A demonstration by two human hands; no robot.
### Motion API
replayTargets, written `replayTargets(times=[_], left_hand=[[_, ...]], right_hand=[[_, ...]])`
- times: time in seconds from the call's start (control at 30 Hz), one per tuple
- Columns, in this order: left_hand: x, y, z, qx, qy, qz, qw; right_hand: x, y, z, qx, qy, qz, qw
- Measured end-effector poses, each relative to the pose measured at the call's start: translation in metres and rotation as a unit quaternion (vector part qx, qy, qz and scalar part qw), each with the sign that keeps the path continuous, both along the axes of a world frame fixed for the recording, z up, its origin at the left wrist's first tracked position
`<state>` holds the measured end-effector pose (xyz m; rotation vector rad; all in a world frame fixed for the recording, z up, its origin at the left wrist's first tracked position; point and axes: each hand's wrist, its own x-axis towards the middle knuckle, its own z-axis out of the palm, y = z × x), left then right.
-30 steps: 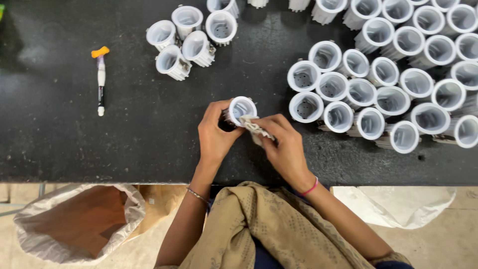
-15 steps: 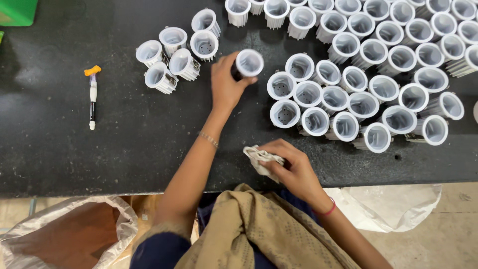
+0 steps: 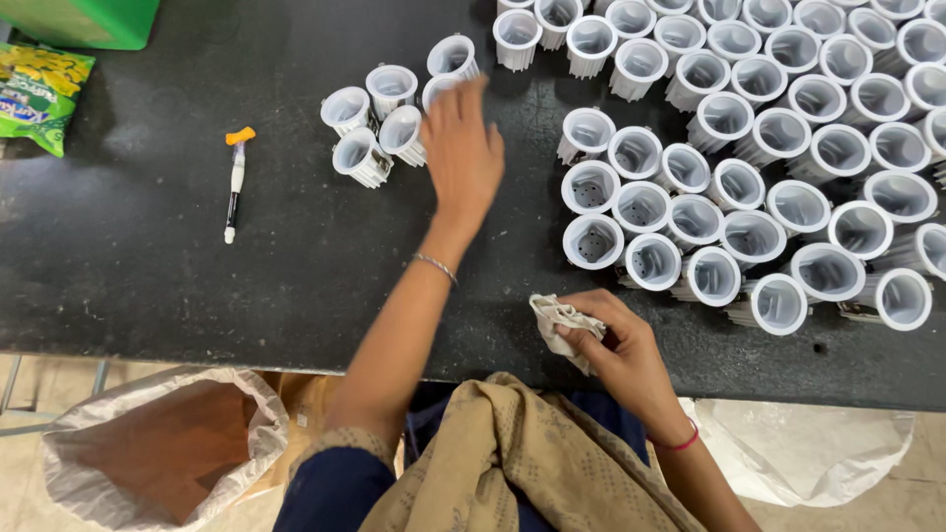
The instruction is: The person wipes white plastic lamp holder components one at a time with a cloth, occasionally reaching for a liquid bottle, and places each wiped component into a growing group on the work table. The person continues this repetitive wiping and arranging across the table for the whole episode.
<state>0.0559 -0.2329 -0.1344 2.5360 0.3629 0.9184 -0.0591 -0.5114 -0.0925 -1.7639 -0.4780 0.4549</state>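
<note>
Left hand [image 3: 461, 148] grip released, fingers spread over small cluster of white ribbed housings [image 3: 379, 123] on dark surface [image 3: 197, 276]; right hand [image 3: 616, 345] grip clenched on crumpled cloth [image 3: 557, 320], kept near body.

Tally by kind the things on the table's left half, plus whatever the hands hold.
White ribbed cups: 6 showing, one partly behind the left hand
Orange-capped pen: 1
Green snack packet: 1
Green box: 1
Cloth in the right hand: 1
Total: 10
</note>
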Motion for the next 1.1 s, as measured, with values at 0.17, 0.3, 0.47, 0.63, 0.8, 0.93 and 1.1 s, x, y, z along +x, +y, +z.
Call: replayTargets(times=[0.17, 0.3, 0.47, 0.63, 0.8, 0.93, 1.1], left_hand=[[0.007, 0.031, 0.021, 0.109, 0.018, 0.065, 0.992], [-0.013, 0.026, 0.027, 0.105, 0.061, 0.013, 0.993], [-0.091, 0.01, 0.034, -0.037, 0.128, -0.2, 0.971], [-0.143, 0.013, 0.038, -0.153, 0.136, -0.281, 0.938], [-0.144, -0.008, 0.021, -0.292, 0.092, -0.169, 0.937], [-0.142, -0.035, 0.004, -0.28, 0.051, -0.072, 0.956], [-0.155, -0.027, 0.006, -0.271, 0.019, -0.11, 0.956]], right_hand=[[-0.001, 0.002, 0.007, 0.031, -0.037, 0.022, 0.999], [-0.002, -0.002, 0.008, 0.03, -0.042, 0.008, 0.999], [0.0, -0.005, 0.005, 0.026, -0.043, 0.001, 0.999], [0.006, 0.009, 0.005, 0.018, -0.029, 0.018, 0.999], [0.011, 0.024, 0.011, 0.025, -0.07, 0.019, 0.997], [0.013, 0.037, 0.017, 0.013, -0.055, -0.031, 0.998], [0.023, 0.06, 0.024, -0.032, -0.21, -0.07, 0.975]])
